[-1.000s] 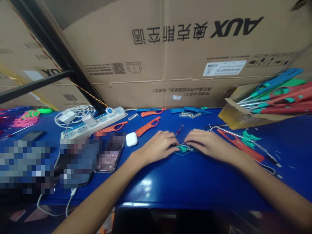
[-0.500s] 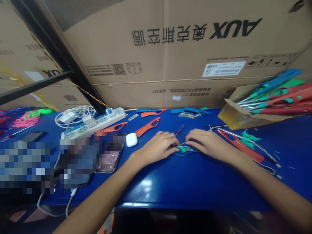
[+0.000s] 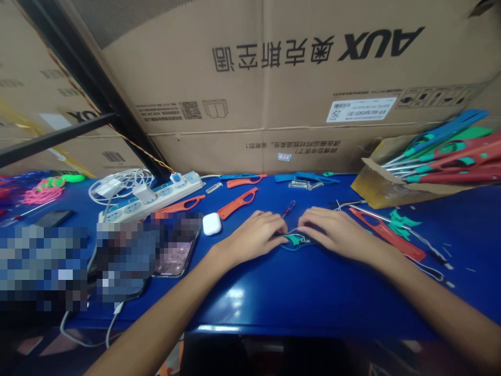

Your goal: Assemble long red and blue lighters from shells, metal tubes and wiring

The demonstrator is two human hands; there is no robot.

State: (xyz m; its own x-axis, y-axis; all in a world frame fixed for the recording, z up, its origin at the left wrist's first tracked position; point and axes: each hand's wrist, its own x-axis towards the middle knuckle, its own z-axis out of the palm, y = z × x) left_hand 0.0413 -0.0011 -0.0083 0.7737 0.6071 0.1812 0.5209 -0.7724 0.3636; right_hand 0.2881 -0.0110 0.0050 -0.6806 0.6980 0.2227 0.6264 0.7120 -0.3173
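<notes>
My left hand (image 3: 252, 236) and my right hand (image 3: 332, 230) lie palm down, close together, on the blue table (image 3: 305, 292). Between them sits a small blue and teal plastic piece (image 3: 296, 241) with a thin wire. Both hands press on it with curled fingers, the fingertips pinched at its edges. Most of the piece is hidden under my fingers. A small screwdriver (image 3: 288, 208) with a red handle lies just behind my hands.
Orange plastic handles (image 3: 237, 202) and a white earbud case (image 3: 212, 223) lie to the left, beside a phone (image 3: 176, 253) and a power strip (image 3: 152, 196). A red handle (image 3: 385, 232) lies to the right. An open carton (image 3: 391, 183) holds several coloured handles. Large cardboard boxes (image 3: 274, 89) wall off the back.
Almost nothing differs. My fingers shift slightly on the small piece while both hands stay in place.
</notes>
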